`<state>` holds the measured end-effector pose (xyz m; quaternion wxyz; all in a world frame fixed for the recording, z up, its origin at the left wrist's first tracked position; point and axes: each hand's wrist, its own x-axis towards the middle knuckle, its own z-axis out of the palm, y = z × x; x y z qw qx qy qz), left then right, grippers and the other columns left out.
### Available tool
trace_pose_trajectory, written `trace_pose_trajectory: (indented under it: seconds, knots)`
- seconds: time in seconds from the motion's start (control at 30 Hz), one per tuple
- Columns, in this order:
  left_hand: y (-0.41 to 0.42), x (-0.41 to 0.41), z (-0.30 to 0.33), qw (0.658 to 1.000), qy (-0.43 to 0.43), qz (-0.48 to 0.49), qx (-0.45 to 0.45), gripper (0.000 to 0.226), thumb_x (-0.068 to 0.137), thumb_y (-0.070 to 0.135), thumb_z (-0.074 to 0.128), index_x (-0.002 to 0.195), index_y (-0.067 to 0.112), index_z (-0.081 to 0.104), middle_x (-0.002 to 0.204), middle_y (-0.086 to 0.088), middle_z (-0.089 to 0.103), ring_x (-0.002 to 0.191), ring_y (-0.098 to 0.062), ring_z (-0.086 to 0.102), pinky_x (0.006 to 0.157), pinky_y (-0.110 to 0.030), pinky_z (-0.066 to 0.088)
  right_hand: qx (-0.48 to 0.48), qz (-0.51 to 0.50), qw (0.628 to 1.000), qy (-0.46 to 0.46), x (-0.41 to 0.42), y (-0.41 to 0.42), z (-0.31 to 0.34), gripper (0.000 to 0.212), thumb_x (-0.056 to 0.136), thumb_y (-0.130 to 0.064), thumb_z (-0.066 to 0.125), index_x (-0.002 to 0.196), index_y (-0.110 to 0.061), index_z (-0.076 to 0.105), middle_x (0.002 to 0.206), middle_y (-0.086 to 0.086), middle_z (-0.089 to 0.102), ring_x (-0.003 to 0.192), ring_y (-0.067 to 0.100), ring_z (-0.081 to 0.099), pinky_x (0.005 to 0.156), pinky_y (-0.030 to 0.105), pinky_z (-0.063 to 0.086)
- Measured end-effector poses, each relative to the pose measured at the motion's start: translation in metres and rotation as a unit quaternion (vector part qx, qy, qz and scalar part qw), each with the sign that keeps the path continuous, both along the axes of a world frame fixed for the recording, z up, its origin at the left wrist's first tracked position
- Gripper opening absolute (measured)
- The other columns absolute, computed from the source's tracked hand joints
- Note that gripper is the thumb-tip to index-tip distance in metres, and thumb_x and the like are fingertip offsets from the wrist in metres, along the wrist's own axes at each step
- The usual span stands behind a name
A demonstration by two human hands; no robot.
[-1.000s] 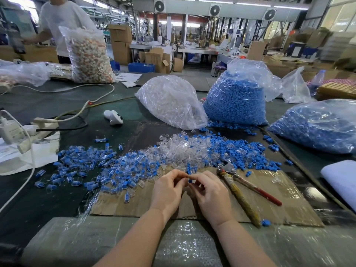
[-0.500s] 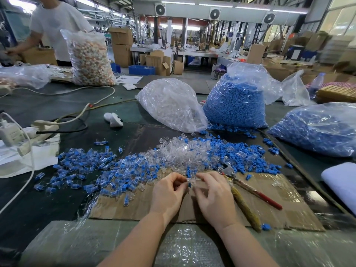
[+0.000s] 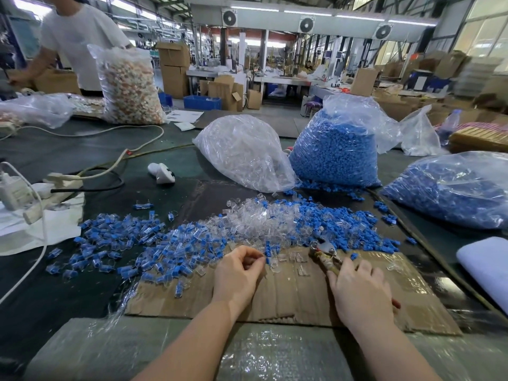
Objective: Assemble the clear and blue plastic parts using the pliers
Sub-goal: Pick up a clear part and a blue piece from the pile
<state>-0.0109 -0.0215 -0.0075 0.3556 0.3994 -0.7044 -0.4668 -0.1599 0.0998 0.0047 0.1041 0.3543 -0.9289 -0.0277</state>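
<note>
My left hand (image 3: 238, 268) pinches a small clear and blue part (image 3: 268, 254) at its fingertips, just above the cardboard sheet (image 3: 299, 295). My right hand (image 3: 360, 291) lies over the handles of the pliers (image 3: 325, 250) on the cardboard, fingers closing round them; the metal jaws point away from me. Beyond the hands lie a heap of clear parts (image 3: 261, 221), a heap of blue parts (image 3: 346, 221) to its right and a spread of joined clear and blue pieces (image 3: 115, 240) to the left.
Bags of clear parts (image 3: 244, 152) and blue parts (image 3: 335, 149) stand behind the heaps, another blue bag (image 3: 453, 188) at right. A power strip with cables (image 3: 19, 188) sits at left, a white pad (image 3: 483, 266) at right. A person (image 3: 74, 37) works far left.
My hands were together on one small part. Now the right hand has moved right onto the pliers' handles, while the left hand stays and keeps the part.
</note>
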Motion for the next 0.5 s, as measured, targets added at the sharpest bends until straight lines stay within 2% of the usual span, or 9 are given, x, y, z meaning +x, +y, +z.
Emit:
trace_pose_trajectory:
  seconds: [0.1,0.17,0.23,0.37,0.43,0.5]
  knots:
    - [-0.005,-0.001,0.004,0.999,0.025,0.005,0.046,0.012,0.084,0.011,0.066,0.081,0.022,0.063,0.081,0.000,0.068,0.079,-0.012,0.064,0.067,-0.013,0.049,-0.014,0.035,0.999,0.006,0.001,0.000,0.015,0.038,0.098,-0.048,0.023,0.108,-0.020,0.045,0.112,0.003,0.054,0.101,0.019,0.052,0.082,0.025,0.044]
    - [-0.008,-0.003,0.008,0.994,0.052,0.011,0.097,0.007,0.084,0.010,0.066,0.084,0.018,0.065,0.081,-0.002,0.069,0.077,-0.017,0.067,0.066,-0.020,0.053,-0.056,0.087,0.994,-0.034,0.002,-0.003,0.027,0.034,0.099,-0.045,0.021,0.097,-0.020,0.044,0.101,0.000,0.054,0.092,0.015,0.051,0.076,0.022,0.042]
    - [-0.011,-0.004,0.012,0.988,0.072,0.024,0.135,0.005,0.084,0.011,0.066,0.087,0.015,0.066,0.081,-0.003,0.070,0.074,-0.017,0.067,0.064,-0.024,0.055,-0.106,0.141,0.971,-0.159,0.008,-0.009,0.038,0.033,0.099,-0.042,0.022,0.086,-0.019,0.042,0.088,-0.002,0.052,0.078,0.012,0.048,0.064,0.021,0.036]
    - [-0.013,-0.007,0.019,0.970,0.132,0.038,0.200,0.005,0.085,0.008,0.066,0.083,0.012,0.067,0.073,-0.004,0.070,0.054,-0.008,0.062,0.046,-0.017,0.049,-0.145,0.159,0.872,-0.440,0.030,-0.021,0.055,0.035,0.100,-0.040,0.031,0.077,-0.018,0.047,0.066,-0.007,0.045,0.051,0.004,0.040,0.046,0.014,0.030]
    - [-0.015,-0.007,0.022,0.966,0.138,0.038,0.214,0.003,0.085,0.008,0.066,0.086,0.010,0.068,0.072,-0.006,0.070,0.054,-0.010,0.063,0.048,-0.020,0.051,-0.127,0.151,0.844,-0.499,0.036,-0.022,0.059,0.038,0.099,-0.043,0.033,0.075,-0.018,0.048,0.059,-0.008,0.044,0.044,0.002,0.040,0.043,0.012,0.030]
    - [-0.017,-0.006,0.024,0.966,0.133,0.044,0.216,0.004,0.085,0.008,0.065,0.086,0.011,0.068,0.077,-0.009,0.071,0.058,-0.014,0.064,0.050,-0.022,0.052,-0.094,0.143,0.837,-0.520,0.039,-0.024,0.061,0.033,0.096,-0.043,0.041,0.082,-0.017,0.053,0.064,-0.006,0.052,0.051,0.004,0.048,0.048,0.015,0.037]
